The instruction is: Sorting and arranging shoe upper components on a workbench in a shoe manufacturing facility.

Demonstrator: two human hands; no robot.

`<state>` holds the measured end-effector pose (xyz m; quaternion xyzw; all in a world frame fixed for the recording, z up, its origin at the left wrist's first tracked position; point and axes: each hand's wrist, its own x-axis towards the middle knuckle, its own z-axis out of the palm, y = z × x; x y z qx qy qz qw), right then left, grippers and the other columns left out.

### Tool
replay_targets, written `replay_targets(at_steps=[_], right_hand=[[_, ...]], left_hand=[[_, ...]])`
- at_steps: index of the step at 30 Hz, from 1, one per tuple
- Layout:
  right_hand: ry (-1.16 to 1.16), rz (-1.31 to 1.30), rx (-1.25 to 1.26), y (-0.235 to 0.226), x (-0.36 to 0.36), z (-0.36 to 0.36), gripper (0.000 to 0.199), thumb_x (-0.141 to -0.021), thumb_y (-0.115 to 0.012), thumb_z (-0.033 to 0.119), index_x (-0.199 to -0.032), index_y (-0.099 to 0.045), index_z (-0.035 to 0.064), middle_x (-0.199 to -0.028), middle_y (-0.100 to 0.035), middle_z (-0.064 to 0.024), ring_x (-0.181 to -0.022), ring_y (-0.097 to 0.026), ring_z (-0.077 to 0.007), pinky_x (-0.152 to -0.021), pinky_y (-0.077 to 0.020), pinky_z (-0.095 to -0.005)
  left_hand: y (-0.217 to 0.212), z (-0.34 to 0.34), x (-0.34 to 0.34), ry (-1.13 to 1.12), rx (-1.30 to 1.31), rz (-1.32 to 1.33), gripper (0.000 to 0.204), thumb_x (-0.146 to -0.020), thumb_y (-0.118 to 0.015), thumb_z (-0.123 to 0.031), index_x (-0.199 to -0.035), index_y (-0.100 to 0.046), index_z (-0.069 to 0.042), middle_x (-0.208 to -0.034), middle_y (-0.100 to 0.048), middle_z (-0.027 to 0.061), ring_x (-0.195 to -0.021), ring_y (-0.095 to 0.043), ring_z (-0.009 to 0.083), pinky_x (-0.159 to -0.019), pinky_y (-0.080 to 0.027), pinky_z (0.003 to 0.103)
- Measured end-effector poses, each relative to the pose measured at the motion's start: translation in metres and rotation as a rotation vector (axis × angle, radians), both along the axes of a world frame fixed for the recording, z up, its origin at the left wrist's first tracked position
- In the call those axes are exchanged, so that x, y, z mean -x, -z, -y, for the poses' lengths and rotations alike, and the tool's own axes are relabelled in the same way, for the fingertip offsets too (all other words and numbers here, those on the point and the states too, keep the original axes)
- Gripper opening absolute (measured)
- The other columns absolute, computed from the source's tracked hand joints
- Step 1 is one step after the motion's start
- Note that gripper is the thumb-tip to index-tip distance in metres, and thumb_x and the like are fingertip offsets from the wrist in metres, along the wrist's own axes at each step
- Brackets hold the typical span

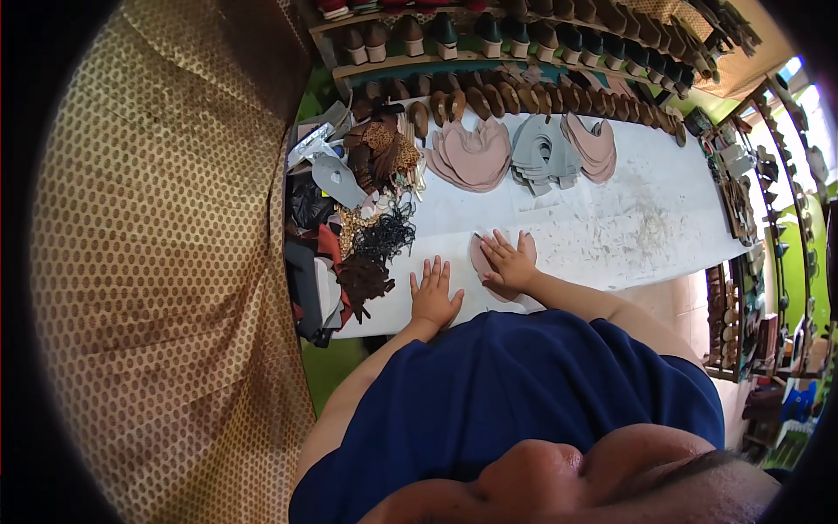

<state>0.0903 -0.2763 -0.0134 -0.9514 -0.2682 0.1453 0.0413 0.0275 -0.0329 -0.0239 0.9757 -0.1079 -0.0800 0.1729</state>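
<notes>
My left hand (434, 295) lies flat on the white tabletop (602, 231) near its front edge, fingers spread, with nothing in it. To its right, my right hand (513, 264) rests palm down on a pink cut piece (479, 262), its fingers stretched out and apart. The hand covers much of that piece; a rounded left edge and a lower part show. Farther back lie a stack of pink curved shoe-upper pieces (471, 157), a stack of grey cut pieces (543, 155) and a smaller pink stack (595, 150).
At the table's left end is a heap of scraps, with black cords (387, 234), dark brown strips (365, 278) and a grey cutout (339, 182). Wooden shoe lasts (511, 98) line the back. Shelves of shoes (491, 35) stand behind. A patterned curtain (175, 262) hangs left.
</notes>
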Motion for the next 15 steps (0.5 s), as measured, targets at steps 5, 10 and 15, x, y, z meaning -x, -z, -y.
replay_targets(at_steps=[5,10,15], right_hand=[[0.067,0.069,-0.036,0.011,-0.007,-0.013,0.083,-0.095,-0.041,0.060,-0.158,-0.022,0.0092,-0.165,-0.020,-0.0089,-0.154,-0.010,-0.0288,-0.113,-0.0022,-0.0734],[0.068,0.084,-0.055,0.014,-0.010,-0.016,0.084,-0.095,-0.042,0.060,-0.158,-0.021,0.0089,-0.165,-0.020,-0.0088,-0.154,-0.010,-0.0298,-0.114,-0.0030,-0.0722],[0.088,0.244,-0.180,0.021,-0.005,-0.002,0.089,-0.089,-0.054,0.055,-0.157,-0.023,0.0062,-0.164,-0.020,-0.0126,-0.153,-0.014,-0.0319,-0.115,-0.0038,-0.0698]], left_hand=[[0.000,0.000,0.000,0.006,0.004,0.008,0.078,-0.090,-0.055,-0.049,-0.154,-0.033,-0.009,-0.164,-0.023,0.0144,-0.152,-0.017,0.0339,-0.119,-0.006,0.060],[0.002,-0.001,-0.001,0.012,0.006,0.025,0.078,-0.090,-0.055,-0.048,-0.153,-0.033,-0.008,-0.163,-0.023,0.0148,-0.152,-0.017,0.0342,-0.118,-0.006,0.061],[0.001,0.000,-0.001,0.024,0.007,0.018,0.077,-0.091,-0.055,-0.048,-0.153,-0.033,-0.008,-0.163,-0.024,0.0152,-0.152,-0.017,0.0345,-0.118,-0.006,0.061]])
